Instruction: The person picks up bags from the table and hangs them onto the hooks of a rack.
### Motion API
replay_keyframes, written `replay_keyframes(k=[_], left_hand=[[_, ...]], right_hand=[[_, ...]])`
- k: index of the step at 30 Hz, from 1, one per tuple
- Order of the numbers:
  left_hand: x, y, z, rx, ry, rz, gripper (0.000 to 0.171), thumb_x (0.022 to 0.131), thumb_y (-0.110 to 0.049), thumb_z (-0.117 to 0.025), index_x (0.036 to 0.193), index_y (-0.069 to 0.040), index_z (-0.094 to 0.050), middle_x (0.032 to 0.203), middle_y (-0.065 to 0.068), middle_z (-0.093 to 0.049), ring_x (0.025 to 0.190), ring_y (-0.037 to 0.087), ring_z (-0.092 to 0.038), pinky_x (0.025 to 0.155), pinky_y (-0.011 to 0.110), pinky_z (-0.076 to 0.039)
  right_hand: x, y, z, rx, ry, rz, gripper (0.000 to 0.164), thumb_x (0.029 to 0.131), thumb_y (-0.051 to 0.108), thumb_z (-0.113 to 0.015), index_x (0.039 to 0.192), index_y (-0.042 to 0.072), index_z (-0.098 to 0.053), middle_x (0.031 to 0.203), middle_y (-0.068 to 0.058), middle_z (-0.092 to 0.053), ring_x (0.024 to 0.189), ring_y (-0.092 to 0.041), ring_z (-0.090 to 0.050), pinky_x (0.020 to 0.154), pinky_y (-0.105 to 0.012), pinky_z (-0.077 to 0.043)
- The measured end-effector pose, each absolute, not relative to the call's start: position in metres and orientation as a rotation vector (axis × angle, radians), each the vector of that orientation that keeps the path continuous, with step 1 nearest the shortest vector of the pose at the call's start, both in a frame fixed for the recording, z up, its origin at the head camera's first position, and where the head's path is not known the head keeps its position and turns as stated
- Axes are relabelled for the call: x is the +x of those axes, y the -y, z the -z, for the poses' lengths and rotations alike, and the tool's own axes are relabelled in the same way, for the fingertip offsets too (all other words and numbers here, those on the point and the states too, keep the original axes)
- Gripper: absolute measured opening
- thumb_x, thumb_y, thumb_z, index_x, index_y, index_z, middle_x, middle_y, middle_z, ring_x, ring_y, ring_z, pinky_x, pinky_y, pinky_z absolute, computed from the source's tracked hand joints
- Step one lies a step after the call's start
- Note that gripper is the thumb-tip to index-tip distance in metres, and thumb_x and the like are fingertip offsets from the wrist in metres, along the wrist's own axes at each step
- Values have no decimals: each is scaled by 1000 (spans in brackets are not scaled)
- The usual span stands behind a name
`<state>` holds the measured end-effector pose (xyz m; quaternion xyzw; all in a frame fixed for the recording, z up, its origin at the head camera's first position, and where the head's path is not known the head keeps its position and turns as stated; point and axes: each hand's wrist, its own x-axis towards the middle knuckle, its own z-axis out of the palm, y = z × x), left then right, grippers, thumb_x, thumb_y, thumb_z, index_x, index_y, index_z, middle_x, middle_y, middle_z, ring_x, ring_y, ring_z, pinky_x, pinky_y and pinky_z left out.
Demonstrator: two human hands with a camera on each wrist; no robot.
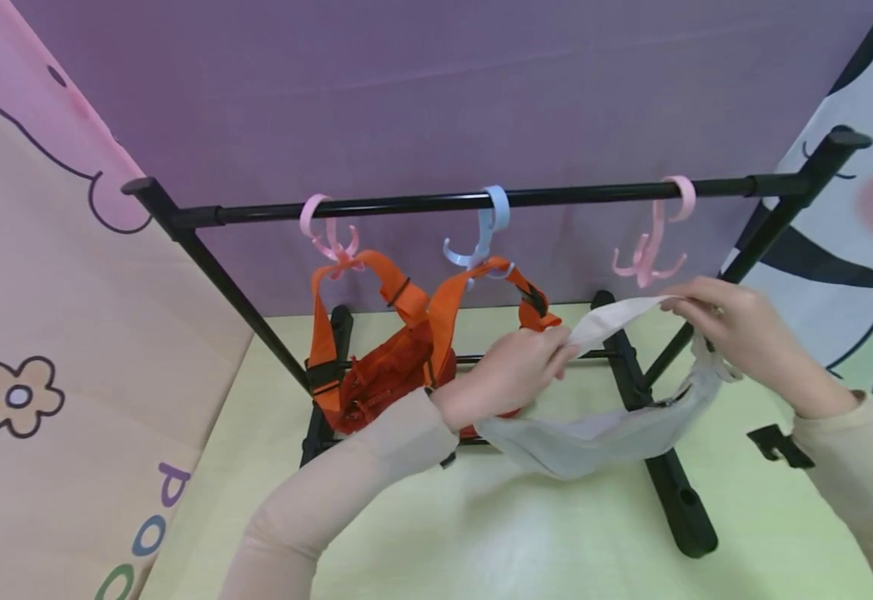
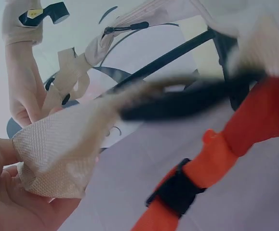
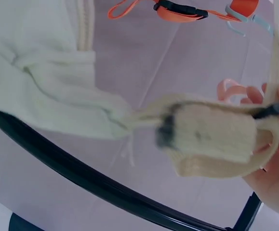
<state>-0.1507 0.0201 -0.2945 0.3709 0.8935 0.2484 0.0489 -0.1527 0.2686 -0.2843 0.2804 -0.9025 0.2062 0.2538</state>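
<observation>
A white waist bag (image 1: 586, 446) hangs in a sag between both hands, its zipper puller showing on the right part. My left hand (image 1: 514, 375) pinches one end of the white strap (image 1: 612, 321), whose woven webbing fills the left wrist view. Farther right, my right hand (image 1: 744, 333) grips the strap's other end just below the right pink hook (image 1: 649, 250). In the right wrist view a folded strap loop (image 3: 216, 134) with a dark slider lies beside the right fingers. Left of the left hand, an orange bag (image 1: 391, 375) hangs by its straps.
A black rack bar (image 1: 406, 203) runs across at the top. The orange straps loop over another pink hook (image 1: 334, 246) and a blue hook (image 1: 484, 229). The rack's black foot (image 1: 679, 500) stands on the pale green floor, with a purple wall (image 1: 436, 100) behind.
</observation>
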Motion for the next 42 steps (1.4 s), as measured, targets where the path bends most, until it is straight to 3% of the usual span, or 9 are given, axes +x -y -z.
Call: replay_keyframes(k=[6, 13, 16, 19, 23, 27, 33, 42], left_hand=[[-152, -27, 284, 1243, -2792, -737, 20, 96, -24, -37, 88, -10, -50, 66, -5, -51, 52, 5, -45, 49, 14, -33], [-154, -33, 272, 1281, -2838, -674, 19, 96, -23, -35, 89, -8, -44, 61, -2, -42, 46, 8, -39, 45, 15, -28], [-155, -36, 269, 1269, -2861, -646, 18, 96, -22, -36, 90, -7, -44, 62, -1, -43, 46, 8, -39, 43, 15, -27], [-158, -40, 267, 1264, -2891, -611, 18, 96, -21, -37, 91, -6, -45, 62, -1, -45, 45, 8, -40, 42, 15, -28], [-162, -45, 265, 1264, -2930, -553, 18, 95, -20, -38, 94, -5, -47, 64, 0, -47, 46, 8, -44, 40, 15, -29], [-168, -50, 265, 1238, -2953, -513, 18, 95, -20, -40, 100, -5, -48, 68, 0, -51, 48, 9, -47, 41, 16, -32], [-174, -54, 268, 1180, -2946, -523, 15, 92, -12, -44, 105, -5, -47, 78, 2, -55, 50, 10, -49, 41, 16, -34], [-180, -56, 273, 1138, -2936, -515, 16, 91, -9, -44, 106, -5, -45, 78, 3, -54, 51, 10, -48, 40, 17, -34]], right_hand=[[-151, -269, 276, 672, 2370, -533, 23, 71, -15, -62, 91, -3, -63, 79, -14, -62, 69, 10, -37, 60, -6, -32], [-156, -268, 265, 615, 2288, -473, 19, 75, -15, -59, 92, -6, -62, 83, -18, -61, 72, -20, -51, 73, -1, -25], [-159, -270, 262, 589, 2303, -465, 16, 78, -12, -57, 93, -6, -61, 83, -19, -60, 75, -27, -52, 74, -2, -24], [-163, -271, 260, 560, 2321, -457, 15, 81, -9, -55, 95, -6, -60, 84, -20, -60, 77, -30, -53, 73, -9, -28], [-169, -273, 259, 523, 2362, -442, 13, 85, -5, -52, 96, -7, -58, 85, -21, -58, 77, -32, -52, 70, -28, -37], [-176, -273, 257, 490, 2418, -456, 12, 88, -3, -47, 97, -8, -55, 87, -22, -56, 79, -34, -51, 69, -43, -39], [-185, -276, 260, 424, 2493, -518, 15, 92, 0, -42, 98, -8, -52, 90, -25, -54, 83, -37, -49, 74, -49, -38], [-197, -282, 268, 392, 2635, -520, 19, 95, 3, -34, 104, -7, -47, 92, -27, -52, 80, -39, -49, 69, -51, -39]])
